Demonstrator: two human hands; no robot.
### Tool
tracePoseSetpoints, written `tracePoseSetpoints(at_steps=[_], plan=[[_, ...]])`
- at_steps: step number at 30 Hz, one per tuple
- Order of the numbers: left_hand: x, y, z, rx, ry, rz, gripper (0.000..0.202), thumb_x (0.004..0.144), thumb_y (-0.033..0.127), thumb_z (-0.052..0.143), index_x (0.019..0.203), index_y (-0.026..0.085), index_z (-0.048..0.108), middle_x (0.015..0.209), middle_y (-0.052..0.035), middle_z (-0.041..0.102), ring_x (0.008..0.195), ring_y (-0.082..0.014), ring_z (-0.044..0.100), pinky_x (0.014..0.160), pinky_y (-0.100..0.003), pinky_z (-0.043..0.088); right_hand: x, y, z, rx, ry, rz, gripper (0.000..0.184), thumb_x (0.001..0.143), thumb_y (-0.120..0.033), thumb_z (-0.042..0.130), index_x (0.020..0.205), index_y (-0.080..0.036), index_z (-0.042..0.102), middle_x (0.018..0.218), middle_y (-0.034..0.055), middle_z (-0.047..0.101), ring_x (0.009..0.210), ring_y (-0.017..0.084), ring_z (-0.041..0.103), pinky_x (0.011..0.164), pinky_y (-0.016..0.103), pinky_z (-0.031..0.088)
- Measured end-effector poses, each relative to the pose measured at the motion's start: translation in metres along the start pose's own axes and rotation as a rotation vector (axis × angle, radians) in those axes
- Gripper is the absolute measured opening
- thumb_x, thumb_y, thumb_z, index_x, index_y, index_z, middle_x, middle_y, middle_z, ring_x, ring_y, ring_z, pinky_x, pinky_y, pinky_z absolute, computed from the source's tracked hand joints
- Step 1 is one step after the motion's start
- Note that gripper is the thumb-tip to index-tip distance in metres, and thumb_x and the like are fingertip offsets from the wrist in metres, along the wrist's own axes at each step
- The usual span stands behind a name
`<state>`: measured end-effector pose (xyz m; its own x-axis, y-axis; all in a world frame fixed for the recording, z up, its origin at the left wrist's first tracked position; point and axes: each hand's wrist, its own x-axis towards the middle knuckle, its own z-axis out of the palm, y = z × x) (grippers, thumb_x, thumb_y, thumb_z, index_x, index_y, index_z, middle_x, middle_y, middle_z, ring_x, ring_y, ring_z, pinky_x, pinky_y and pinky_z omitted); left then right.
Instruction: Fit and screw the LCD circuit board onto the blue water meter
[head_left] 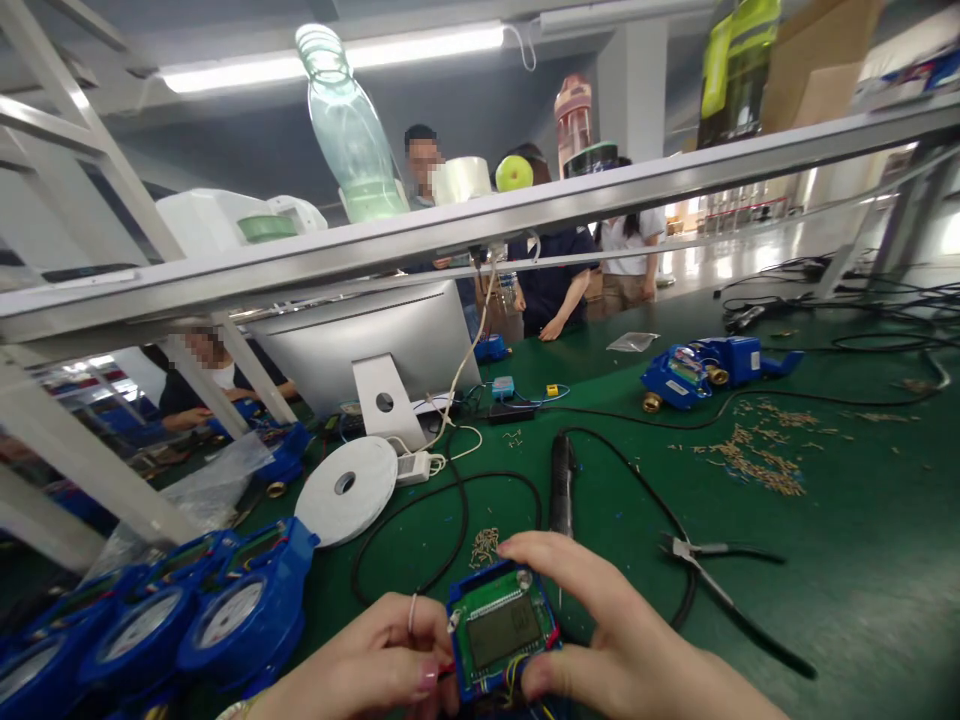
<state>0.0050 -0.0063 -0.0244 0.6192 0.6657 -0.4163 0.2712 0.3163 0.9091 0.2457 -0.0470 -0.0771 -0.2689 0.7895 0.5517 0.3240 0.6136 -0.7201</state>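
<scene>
A blue water meter with an exposed green circuit board (501,630) and a grey display is at the bottom middle, its lower part cut off by the frame edge. My left hand (375,650) is closed at its left side, thumb and fingers pressed together beside a short red wire. On the other side, my right hand (611,620) grips the housing, index finger at the top corner and thumb at the lower right by yellow and black wires. Just behind the meter lie a small pile of screws (485,546) and a black electric screwdriver (562,485).
Wire cutters (697,552) lie open at right. Scattered screws (765,450) and other blue meters (679,378) are behind them. At left stand several blue meters (244,610) and a white reel (349,490). A monitor (375,345) sits below an overhead shelf (450,225). Co-workers are beyond.
</scene>
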Motion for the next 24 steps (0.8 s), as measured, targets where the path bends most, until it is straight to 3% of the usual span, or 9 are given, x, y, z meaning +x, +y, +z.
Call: tracePoseSetpoints(at_steps=[5,8,13,16,18,20,22,24], plan=[[0.001,-0.013,0.002,-0.039,0.1,0.02,0.052,0.059,0.058,0.078,0.073,0.012,0.058,0.062,-0.0006,0.057,0.049,-0.0055,0.043,0.042,-0.016,0.028,0.013,0.0,-0.002,0.03,-0.077,-0.001,0.064,0.075,-0.043,0.075,0.13,-0.024,0.049,0.129,0.0095,0.054,0.12,0.023,0.05,0.104,0.036,0.041],[0.006,-0.018,0.004,-0.058,0.12,0.042,0.051,0.061,0.059,0.076,0.066,0.013,0.052,0.055,0.0031,0.051,0.043,-0.0028,0.037,0.037,-0.015,0.021,0.023,-0.003,-0.005,0.04,-0.117,0.007,0.061,0.076,-0.04,0.075,0.13,-0.027,0.049,0.13,0.0068,0.053,0.121,0.022,0.049,0.105,0.034,0.04],[0.007,-0.032,0.007,-0.148,0.236,0.093,0.049,0.063,0.056,0.077,0.063,0.013,0.053,0.054,0.0019,0.054,0.04,-0.0016,0.037,0.035,-0.013,0.019,0.032,-0.006,-0.005,0.077,-0.172,0.133,0.061,0.077,-0.037,0.075,0.131,-0.029,0.049,0.131,0.0053,0.053,0.122,0.023,0.05,0.105,0.038,0.041],[0.007,-0.041,0.012,-0.273,0.378,0.098,0.048,0.061,0.055,0.079,0.064,0.012,0.055,0.053,0.0013,0.057,0.037,-0.001,0.037,0.034,-0.012,0.018,0.029,-0.009,0.001,0.032,-0.005,0.194,0.054,0.082,-0.039,0.068,0.131,-0.029,0.047,0.129,0.0053,0.054,0.124,0.022,0.048,0.106,0.039,0.04],[0.007,-0.046,0.017,-0.355,0.459,0.104,0.048,0.06,0.054,0.08,0.063,0.012,0.057,0.052,0.001,0.058,0.035,-0.0001,0.036,0.034,-0.011,0.019,0.024,-0.015,0.006,-0.005,0.217,0.181,0.025,0.088,-0.033,0.061,0.112,-0.027,0.056,0.108,0.0018,0.062,0.105,0.016,0.058,0.09,0.028,0.049],[0.007,-0.049,0.023,-0.415,0.525,0.123,0.049,0.058,0.055,0.081,0.061,0.012,0.058,0.05,0.0009,0.058,0.034,0.0007,0.035,0.034,-0.011,0.019,0.02,-0.024,0.013,-0.063,0.335,0.117,0.003,0.09,-0.024,0.056,0.087,-0.024,0.057,0.083,-0.0019,0.061,0.079,0.012,0.06,0.069,0.021,0.05],[0.008,-0.052,0.029,-0.452,0.575,0.142,0.051,0.054,0.056,0.082,0.059,0.011,0.059,0.048,0.0002,0.058,0.033,0.0011,0.035,0.033,-0.01,0.018,0.016,-0.03,0.021,-0.163,0.292,0.036,0.012,0.088,-0.018,0.056,0.076,-0.021,0.055,0.072,-0.0026,0.057,0.069,0.011,0.056,0.061,0.022,0.046],[0.008,-0.053,0.035,-0.476,0.61,0.14,0.053,0.051,0.058,0.083,0.058,0.01,0.06,0.047,-0.0002,0.057,0.032,0.0012,0.036,0.032,-0.009,0.019,0.013,-0.033,0.03,-0.263,0.214,-0.009,0.008,0.084,-0.014,0.06,0.079,-0.021,0.058,0.073,-0.0016,0.059,0.07,0.012,0.057,0.063,0.025,0.047]])
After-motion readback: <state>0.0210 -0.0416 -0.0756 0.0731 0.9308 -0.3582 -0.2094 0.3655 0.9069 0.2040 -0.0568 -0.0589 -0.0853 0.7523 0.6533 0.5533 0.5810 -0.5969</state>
